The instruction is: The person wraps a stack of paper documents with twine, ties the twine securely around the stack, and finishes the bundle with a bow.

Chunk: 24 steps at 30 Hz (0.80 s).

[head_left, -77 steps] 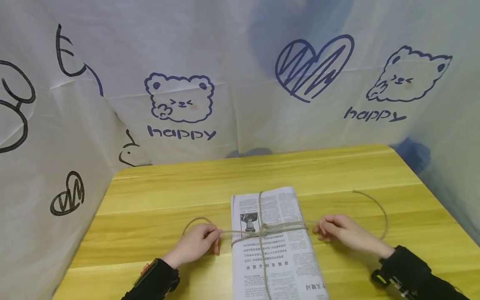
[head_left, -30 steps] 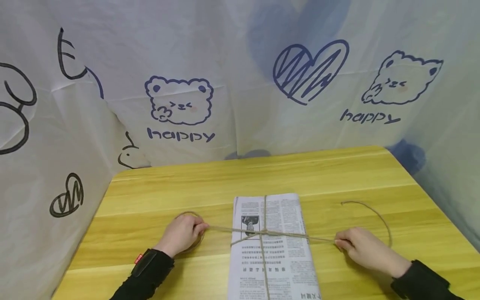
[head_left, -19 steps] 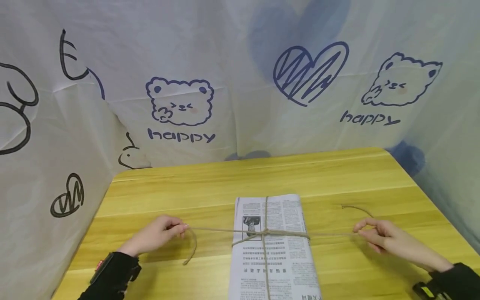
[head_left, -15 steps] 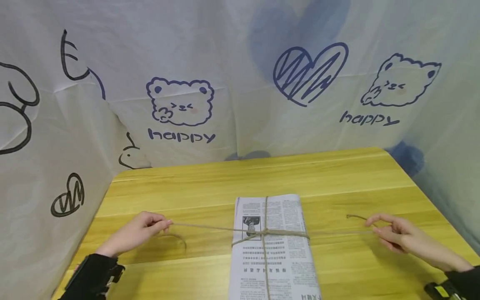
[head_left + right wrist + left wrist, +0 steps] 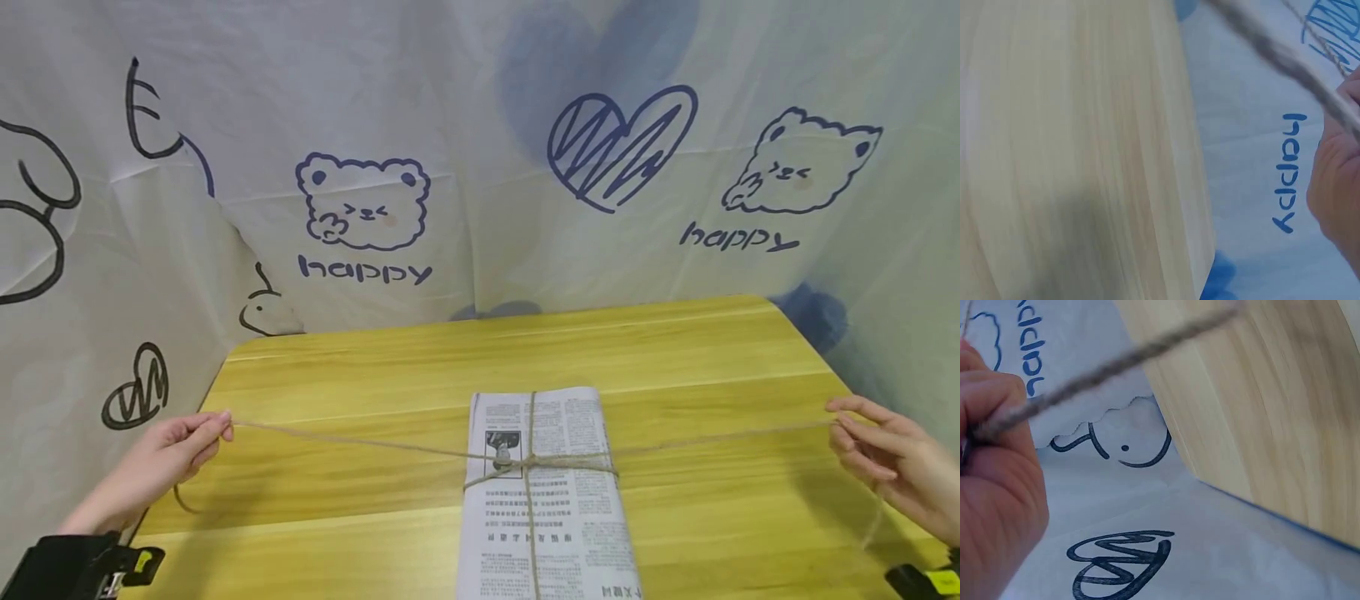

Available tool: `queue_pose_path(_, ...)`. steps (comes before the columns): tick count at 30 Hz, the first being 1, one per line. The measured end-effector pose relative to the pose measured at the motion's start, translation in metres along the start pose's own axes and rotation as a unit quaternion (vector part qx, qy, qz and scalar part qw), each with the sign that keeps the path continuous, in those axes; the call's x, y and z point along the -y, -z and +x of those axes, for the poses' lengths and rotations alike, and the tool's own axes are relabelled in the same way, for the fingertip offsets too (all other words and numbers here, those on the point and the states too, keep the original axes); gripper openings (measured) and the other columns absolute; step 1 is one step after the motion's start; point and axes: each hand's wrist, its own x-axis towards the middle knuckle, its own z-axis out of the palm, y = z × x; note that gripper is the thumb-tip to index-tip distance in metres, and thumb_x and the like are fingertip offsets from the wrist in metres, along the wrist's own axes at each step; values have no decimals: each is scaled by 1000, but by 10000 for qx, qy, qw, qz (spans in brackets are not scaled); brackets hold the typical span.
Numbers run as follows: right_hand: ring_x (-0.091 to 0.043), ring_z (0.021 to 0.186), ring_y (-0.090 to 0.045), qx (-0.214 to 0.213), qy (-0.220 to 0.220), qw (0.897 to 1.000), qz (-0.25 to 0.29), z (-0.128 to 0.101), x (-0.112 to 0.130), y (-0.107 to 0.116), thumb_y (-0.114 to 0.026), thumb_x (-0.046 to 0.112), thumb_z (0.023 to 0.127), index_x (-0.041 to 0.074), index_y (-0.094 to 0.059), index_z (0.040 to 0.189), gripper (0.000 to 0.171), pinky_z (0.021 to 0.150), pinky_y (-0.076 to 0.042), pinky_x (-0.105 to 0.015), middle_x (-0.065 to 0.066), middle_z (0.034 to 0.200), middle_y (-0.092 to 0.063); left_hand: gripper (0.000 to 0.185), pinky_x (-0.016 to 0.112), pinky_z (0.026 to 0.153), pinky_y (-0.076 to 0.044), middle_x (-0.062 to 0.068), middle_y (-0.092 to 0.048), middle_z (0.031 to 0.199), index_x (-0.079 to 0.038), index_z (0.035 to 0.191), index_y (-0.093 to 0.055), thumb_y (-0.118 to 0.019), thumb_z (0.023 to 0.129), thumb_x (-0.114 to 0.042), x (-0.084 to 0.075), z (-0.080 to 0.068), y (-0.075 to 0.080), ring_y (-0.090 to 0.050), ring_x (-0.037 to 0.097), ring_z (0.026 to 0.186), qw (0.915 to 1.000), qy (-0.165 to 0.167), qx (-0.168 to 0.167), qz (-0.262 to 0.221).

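A stack of folded newspaper lies on the table, wrapped crosswise in thin brown twine that meets at a crossing on top. My left hand pinches one strand far out to the left, raised above the table edge. Far to the right, my right hand pinches the other strand between thumb and finger. Both strands run nearly straight from the crossing, and a loose tail hangs below each hand. In the left wrist view a blurred piece of twine passes by the hand; the right wrist view shows twine similarly.
The wooden table spans the view beneath the bundle. White cloth with drawn bears, hearts and lettering hangs behind it and at both sides, close to the table's edges.
Both hands have moved apart, left hand to the left and right hand to the right, drawing the twine out longer on each side. The newspaper stack has stayed nearly in place.
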Motion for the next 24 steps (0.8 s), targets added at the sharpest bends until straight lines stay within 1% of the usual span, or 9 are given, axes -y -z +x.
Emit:
queue_pose_path(3,-28,79,-59,1008,-88,9821,1586,1,1,0,7,13,109,-2,-54,137,68,69,-51,-30,-18,122,-65,28,40,48,-22,-8,-50,72,-18,117,-58,-34,112,-30,6,0,4,-24,24,55,9936,-303,133,-1081)
queue_pose_path(5,-31,120,-62,1431,-175,9647,2204,3,0,-2,13,14,107,-6,-48,143,73,104,-50,-34,-21,140,-58,29,39,52,-21,-6,-61,81,-23,125,-57,-31,112,-24,11,1,6,-28,24,59,9742,-613,404,-2135)
queue_pose_path(7,-33,138,-51,1627,-90,9586,2336,5,0,-4,13,9,106,-5,-43,147,72,117,-40,-38,-21,149,-52,36,34,53,-30,-1,-69,94,-21,129,-57,-26,113,-15,16,1,8,-39,21,62,9327,-965,815,-3379)
queue_pose_path(10,-28,133,-57,1178,430,9837,1288,6,-1,-7,1,-1,108,-2,-47,146,61,112,-46,-32,-16,146,-57,48,28,67,-45,8,-70,113,-5,131,-59,-16,111,-4,21,0,10,-58,17,82,8385,-1369,1616,-5021)
queue_pose_path(13,-20,118,-68,351,827,9958,-153,8,-3,-10,-11,-5,108,2,-57,137,55,96,-55,-25,-10,134,-68,53,29,73,-43,14,-66,124,6,133,-56,-9,109,2,23,-1,10,-53,22,87,7580,-1615,2375,-5857)
queue_pose_path(16,-15,109,-71,-218,994,9906,-910,10,-6,-14,-15,0,110,6,-62,130,52,90,-56,-21,-6,124,-73,55,31,73,-30,17,-61,133,10,134,-53,-5,108,4,25,-1,10,-36,25,83,7199,-1686,2913,-6070)
queue_pose_path(18,-13,104,-72,-516,1044,9865,-1148,12,-7,-16,-17,6,111,7,-64,128,50,86,-56,-19,-4,119,-75,57,31,73,-27,17,-60,136,10,134,-52,-2,108,2,27,-1,11,-29,24,82,7289,-1607,3064,-5907)
queue_pose_path(21,-10,96,-72,-1221,991,9754,-1542,14,-7,-21,-27,14,111,12,-67,123,42,80,-55,-18,0,110,-77,60,33,71,-25,10,-63,128,5,133,-55,-1,108,0,31,-1,15,-30,24,79,7837,-1336,3094,-5218)
queue_pose_path(24,-8,91,-69,-1591,1053,9695,-1541,16,-8,-24,-33,17,110,11,-69,119,37,77,-54,-18,3,103,-74,60,34,70,-23,4,-65,117,0,133,-56,-1,108,1,35,-2,19,-29,24,78,8140,-1089,3316,-4643)
